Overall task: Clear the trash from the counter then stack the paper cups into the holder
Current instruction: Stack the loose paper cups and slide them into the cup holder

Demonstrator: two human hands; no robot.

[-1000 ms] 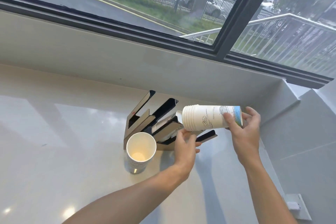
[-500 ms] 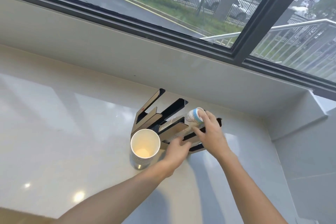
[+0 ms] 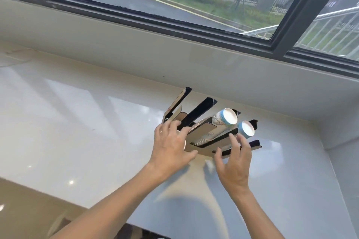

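Note:
A black and tan cup holder (image 3: 202, 109) lies tilted on the white counter (image 3: 97, 132) near the back wall. Two stacks of paper cups rest in its slots, bottoms facing me: one stack (image 3: 223, 120) in the middle slot, a second stack (image 3: 246, 129) in the slot to its right. My right hand (image 3: 234, 165) hovers just in front of the right slot, fingers spread, holding nothing. My left hand (image 3: 171, 145) is spread over the holder's front left corner. It hides the upright stack of cups that stood there; only a pale sliver shows at its edge.
A low wall (image 3: 174, 60) under the window runs along the back of the counter. A raised ledge (image 3: 342, 132) closes the right corner. The counter's front edge (image 3: 64, 198) drops to a brown surface at lower left.
My right hand slid the cup stack fully into the holder's right slot and let go. My left hand moved left from the holder's front onto the spot of the upright cup stack.

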